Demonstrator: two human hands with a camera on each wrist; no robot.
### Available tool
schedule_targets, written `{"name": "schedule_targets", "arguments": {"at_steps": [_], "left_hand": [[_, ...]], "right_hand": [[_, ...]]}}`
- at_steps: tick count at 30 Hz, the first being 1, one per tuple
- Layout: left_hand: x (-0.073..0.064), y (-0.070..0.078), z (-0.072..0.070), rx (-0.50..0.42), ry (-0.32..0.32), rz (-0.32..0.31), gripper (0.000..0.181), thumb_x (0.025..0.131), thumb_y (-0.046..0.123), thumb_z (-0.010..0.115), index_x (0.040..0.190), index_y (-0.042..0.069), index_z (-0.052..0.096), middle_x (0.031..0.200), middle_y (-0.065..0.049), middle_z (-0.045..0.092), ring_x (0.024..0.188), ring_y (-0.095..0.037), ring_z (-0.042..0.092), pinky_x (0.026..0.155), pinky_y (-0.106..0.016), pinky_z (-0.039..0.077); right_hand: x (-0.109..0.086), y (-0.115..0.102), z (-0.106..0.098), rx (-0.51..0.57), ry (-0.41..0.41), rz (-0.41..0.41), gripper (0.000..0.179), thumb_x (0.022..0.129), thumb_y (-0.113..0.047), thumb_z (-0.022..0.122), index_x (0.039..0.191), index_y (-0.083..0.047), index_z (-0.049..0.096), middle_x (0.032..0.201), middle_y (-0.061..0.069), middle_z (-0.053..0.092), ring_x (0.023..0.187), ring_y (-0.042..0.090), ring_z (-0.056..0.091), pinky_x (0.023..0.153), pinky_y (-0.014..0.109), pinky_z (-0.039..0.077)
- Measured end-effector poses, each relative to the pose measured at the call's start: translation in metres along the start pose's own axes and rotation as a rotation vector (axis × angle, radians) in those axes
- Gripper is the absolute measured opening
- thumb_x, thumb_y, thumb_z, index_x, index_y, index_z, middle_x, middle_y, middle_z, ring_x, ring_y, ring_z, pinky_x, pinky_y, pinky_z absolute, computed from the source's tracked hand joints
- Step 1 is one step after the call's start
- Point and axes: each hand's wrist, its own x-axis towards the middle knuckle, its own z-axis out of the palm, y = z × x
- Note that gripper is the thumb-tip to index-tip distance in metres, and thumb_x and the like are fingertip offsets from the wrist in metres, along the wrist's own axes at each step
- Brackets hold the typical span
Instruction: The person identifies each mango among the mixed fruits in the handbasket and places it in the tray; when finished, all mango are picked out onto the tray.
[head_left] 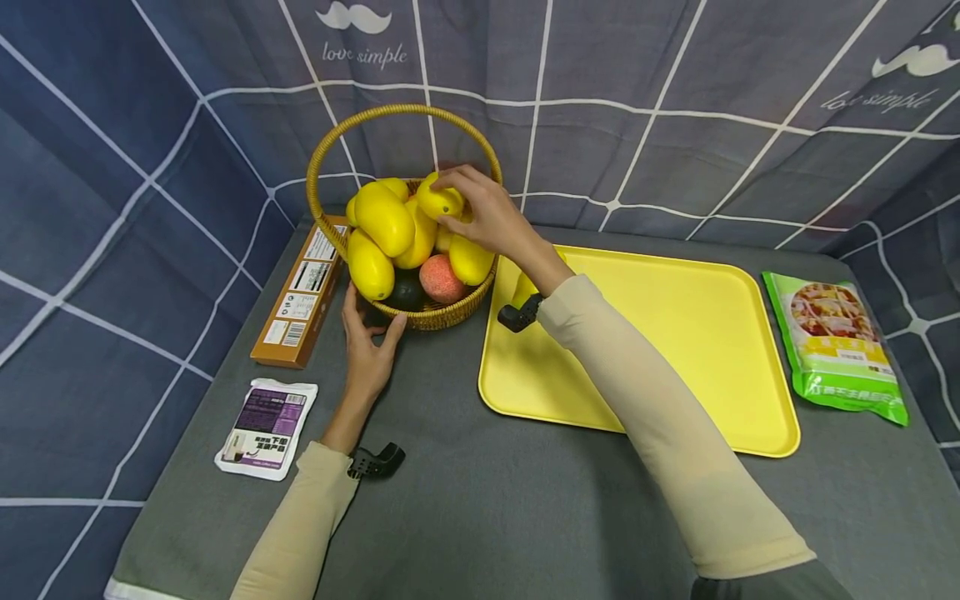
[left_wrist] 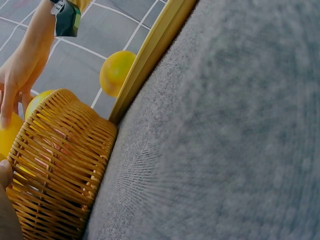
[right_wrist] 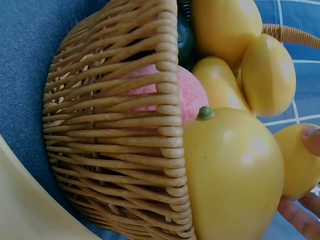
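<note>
A wicker basket (head_left: 442, 318) with a tall hoop handle stands at the back left, heaped with yellow mangoes (head_left: 385, 218), a reddish peach-like fruit (head_left: 442, 279) and a dark green fruit (head_left: 407, 292). At the top right of the heap my right hand (head_left: 483, 208) pinches one mango (right_wrist: 297, 162) between thumb and fingers. My left hand (head_left: 367, 346) grips the basket's front-left side, its thumb near the rim; some of its fingers are hidden. Another yellow mango (left_wrist: 116, 72) lies on the yellow tray (head_left: 675, 333), partly behind my right wrist in the head view.
Left of the basket lies a long brown box (head_left: 300, 296) with white labels. A white and purple pouch (head_left: 266, 429) is nearer the front. Right of the tray lies a green food packet (head_left: 836, 346). A checked cloth (head_left: 600, 125) hangs behind the grey table (head_left: 480, 517).
</note>
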Motion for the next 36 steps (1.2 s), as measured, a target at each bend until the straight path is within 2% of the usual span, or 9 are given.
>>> {"name": "schedule_targets", "arguments": {"at_steps": [4, 13, 21, 29, 36], "left_hand": [[-0.001, 0.006, -0.001, 0.004, -0.003, -0.012, 0.081, 0.094, 0.003, 0.062, 0.156, 0.000, 0.010, 0.157, -0.022, 0.016, 0.130, -0.038, 0.034, 0.089, -0.056, 0.039], [-0.001, 0.004, -0.001, -0.009, -0.005, 0.002, 0.081, 0.094, 0.005, 0.062, 0.156, 0.001, 0.009, 0.158, -0.021, 0.016, 0.131, -0.039, 0.034, 0.088, -0.057, 0.039], [-0.001, 0.003, -0.002, -0.012, -0.014, -0.001, 0.081, 0.095, 0.008, 0.062, 0.157, 0.003, 0.009, 0.157, -0.020, 0.016, 0.132, -0.038, 0.034, 0.089, -0.055, 0.039], [-0.002, 0.002, -0.002, -0.012, -0.020, -0.006, 0.082, 0.095, 0.008, 0.062, 0.157, 0.004, 0.008, 0.158, -0.019, 0.015, 0.132, -0.037, 0.034, 0.089, -0.051, 0.039], [-0.002, 0.003, -0.001, -0.005, -0.015, -0.008, 0.082, 0.095, 0.009, 0.062, 0.157, 0.005, 0.009, 0.159, -0.018, 0.015, 0.131, -0.037, 0.034, 0.089, -0.051, 0.040]], "right_hand": [[-0.007, -0.004, -0.003, 0.005, 0.028, -0.035, 0.035, 0.089, -0.019, 0.073, 0.121, -0.006, 0.064, 0.131, 0.011, 0.058, 0.122, 0.023, 0.053, 0.104, 0.030, 0.042], [-0.035, -0.015, -0.014, -0.006, 0.078, -0.111, 0.034, 0.090, -0.019, 0.071, 0.120, -0.005, 0.065, 0.133, 0.012, 0.057, 0.111, 0.022, 0.057, 0.091, 0.029, 0.047], [-0.066, -0.022, -0.023, -0.002, 0.139, -0.180, 0.035, 0.087, -0.015, 0.075, 0.119, -0.005, 0.066, 0.135, 0.014, 0.057, 0.128, 0.026, 0.052, 0.109, 0.033, 0.040], [-0.098, -0.029, -0.034, -0.028, 0.163, -0.212, 0.036, 0.084, -0.010, 0.077, 0.119, -0.004, 0.067, 0.133, 0.015, 0.058, 0.129, 0.029, 0.052, 0.109, 0.034, 0.041], [-0.136, -0.038, -0.038, -0.026, 0.157, -0.214, 0.040, 0.081, -0.008, 0.079, 0.119, -0.007, 0.067, 0.133, 0.015, 0.058, 0.130, 0.033, 0.052, 0.109, 0.036, 0.041]]}}
